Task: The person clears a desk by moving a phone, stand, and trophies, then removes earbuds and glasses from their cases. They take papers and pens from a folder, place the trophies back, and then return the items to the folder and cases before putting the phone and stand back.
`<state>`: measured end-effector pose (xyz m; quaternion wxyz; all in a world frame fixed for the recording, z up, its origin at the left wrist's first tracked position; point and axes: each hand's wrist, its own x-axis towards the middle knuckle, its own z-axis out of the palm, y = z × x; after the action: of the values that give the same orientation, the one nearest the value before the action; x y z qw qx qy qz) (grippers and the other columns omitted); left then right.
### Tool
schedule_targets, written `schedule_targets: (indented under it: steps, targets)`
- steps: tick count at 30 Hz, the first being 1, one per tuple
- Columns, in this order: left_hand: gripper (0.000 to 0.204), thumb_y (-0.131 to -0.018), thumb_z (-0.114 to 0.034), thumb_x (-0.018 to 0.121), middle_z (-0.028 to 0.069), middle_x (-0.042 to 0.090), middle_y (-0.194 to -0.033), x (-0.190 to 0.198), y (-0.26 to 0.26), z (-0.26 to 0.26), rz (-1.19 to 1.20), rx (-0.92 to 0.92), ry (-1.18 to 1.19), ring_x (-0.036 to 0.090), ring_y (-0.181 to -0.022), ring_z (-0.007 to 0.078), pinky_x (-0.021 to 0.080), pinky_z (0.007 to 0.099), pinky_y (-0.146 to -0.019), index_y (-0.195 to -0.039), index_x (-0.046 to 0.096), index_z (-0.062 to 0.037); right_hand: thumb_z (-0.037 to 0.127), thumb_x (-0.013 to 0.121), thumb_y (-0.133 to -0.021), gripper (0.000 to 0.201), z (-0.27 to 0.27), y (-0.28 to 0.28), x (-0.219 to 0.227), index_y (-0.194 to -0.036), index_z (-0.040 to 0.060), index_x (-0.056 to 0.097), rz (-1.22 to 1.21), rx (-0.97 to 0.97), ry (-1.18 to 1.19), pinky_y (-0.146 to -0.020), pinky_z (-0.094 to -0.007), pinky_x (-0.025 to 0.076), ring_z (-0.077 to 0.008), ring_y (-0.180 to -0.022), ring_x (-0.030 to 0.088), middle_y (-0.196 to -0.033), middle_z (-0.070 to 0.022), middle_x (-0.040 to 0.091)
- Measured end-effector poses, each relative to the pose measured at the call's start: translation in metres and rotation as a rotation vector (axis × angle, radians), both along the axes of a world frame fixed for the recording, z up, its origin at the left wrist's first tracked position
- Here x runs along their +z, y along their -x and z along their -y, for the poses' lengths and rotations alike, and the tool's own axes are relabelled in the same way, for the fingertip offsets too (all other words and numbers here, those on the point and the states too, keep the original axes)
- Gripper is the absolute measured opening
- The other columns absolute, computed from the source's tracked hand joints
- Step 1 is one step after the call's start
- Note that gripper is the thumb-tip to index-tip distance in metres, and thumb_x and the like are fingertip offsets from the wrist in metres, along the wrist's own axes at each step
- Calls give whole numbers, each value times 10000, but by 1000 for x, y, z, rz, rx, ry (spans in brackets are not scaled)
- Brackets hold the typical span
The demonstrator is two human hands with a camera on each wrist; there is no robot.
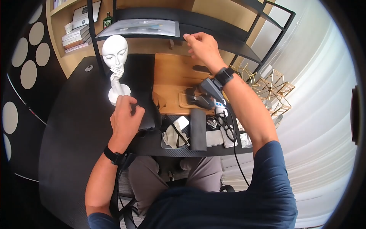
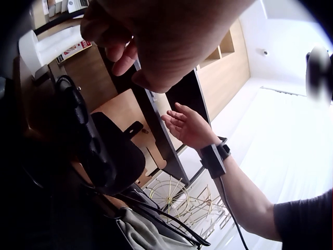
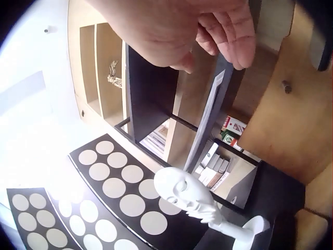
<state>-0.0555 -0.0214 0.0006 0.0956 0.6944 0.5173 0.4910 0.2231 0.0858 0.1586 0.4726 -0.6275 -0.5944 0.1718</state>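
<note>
A white face sculpture [image 1: 114, 51], with a small hand at its chin and a round base, stands upright on the black desk [image 1: 76, 126]. My left hand [image 1: 126, 119] is nearest to it, fingers loosely bent, overlapping the edge of the base in the head view; nothing shows in its grasp. Higher up, my right hand [image 1: 205, 49] hovers by the front edge of the black shelf [image 1: 213, 38], beside the right end of a clear sheet-like packet [image 1: 141, 28]. In the right wrist view the fingers [image 3: 240, 49] are relaxed and hold nothing.
A brown leather-like panel [image 1: 171, 72] leans behind a dark case. Along the desk's front lie a grey cloth pouch [image 1: 173, 137], a long dark case [image 1: 198, 131] and cables. Gold wheel ornaments [image 1: 272, 89] stand at the right; books [image 1: 75, 38] fill the left shelf.
</note>
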Motion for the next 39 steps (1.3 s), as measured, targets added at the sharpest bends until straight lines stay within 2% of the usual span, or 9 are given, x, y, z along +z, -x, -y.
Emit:
schedule_targets:
  steps: [5, 11, 16, 23, 24, 29, 34, 37, 39]
  targets:
    - [210, -906, -160, 714, 94, 604, -984, 10, 4, 4, -10, -16, 129, 671, -767, 273, 534, 429, -726, -1068, 616, -70, 371, 780, -927, 398, -35, 17, -2, -1183, 67, 768, 601, -102, -413, -893, -496, 588, -375, -1040, 724, -1083, -177, 768]
    - [162, -880, -72, 707, 46, 510, -829, 10, 1, 4, 57, -29, 14, 536, -649, 175, 471, 351, -622, -1027, 643, -51, 273, 770, -931, 339, -63, 13, -24, -1221, 98, 770, 1134, 44, -664, -946, -499, 535, -354, -1134, 673, -1200, -170, 718]
    - [167, -877, -80, 708, 65, 521, -864, 24, 0, 11, 38, -68, -16, 566, -683, 214, 496, 370, -654, -1023, 631, -58, 169, 714, -909, 129, -60, 8, -25, -948, 53, 755, 1050, 22, -755, -693, -457, 599, -344, -785, 731, -818, -142, 747]
    - [68, -1011, -92, 654, -15, 509, -854, 49, -4, 10, 249, -293, 70, 503, -709, 106, 437, 275, -645, -1046, 678, -39, 151, 729, -909, 160, 30, -7, -15, -801, 81, 635, 1072, -108, -898, -628, -433, 578, -308, -747, 697, -762, -105, 687]
    - [305, -1074, -332, 624, -26, 536, -876, 51, -14, 1, 424, -467, 147, 469, -690, 82, 406, 255, -628, -1142, 663, -37, 140, 737, -900, 156, 48, -7, -17, -802, 85, 630, 1074, -89, -904, -619, -425, 569, -299, -736, 681, -747, -93, 662]
    - [796, -975, -741, 503, 9, 551, -906, 96, -66, -40, 790, -581, 767, 384, -636, 72, 331, 254, -569, -1276, 550, -6, 73, 759, -853, 96, 120, 0, -40, -898, 86, 675, 1009, 12, -931, -609, -373, 530, -239, -740, 629, -770, -45, 601]
    - [402, -946, -472, 581, -17, 678, -973, 100, -106, -67, 1083, -749, 739, 519, -643, 87, 303, 249, -538, -1172, 620, -143, 47, 802, -763, 292, 172, -8, -54, -1050, 39, 741, 907, 108, -925, -676, -355, 557, -237, -782, 650, -876, -52, 678]
    - [393, -940, -363, 553, 22, 722, -1063, 89, -124, -65, 1037, -727, 774, 648, -782, 123, 446, 276, -611, -1228, 625, -105, 69, 825, -792, 245, 194, -12, -62, -1026, 31, 762, 806, 166, -835, -702, -365, 567, -241, -809, 672, -905, -64, 717]
    - [483, -941, -261, 510, 91, 713, -1234, 83, -132, -65, 1124, -753, 787, 705, -1095, 232, 565, 406, -927, -1368, 574, -45, 79, 825, -828, 201, 201, -16, -64, -1014, 27, 768, 726, 213, -781, -707, -371, 568, -244, -814, 678, -904, -69, 728]
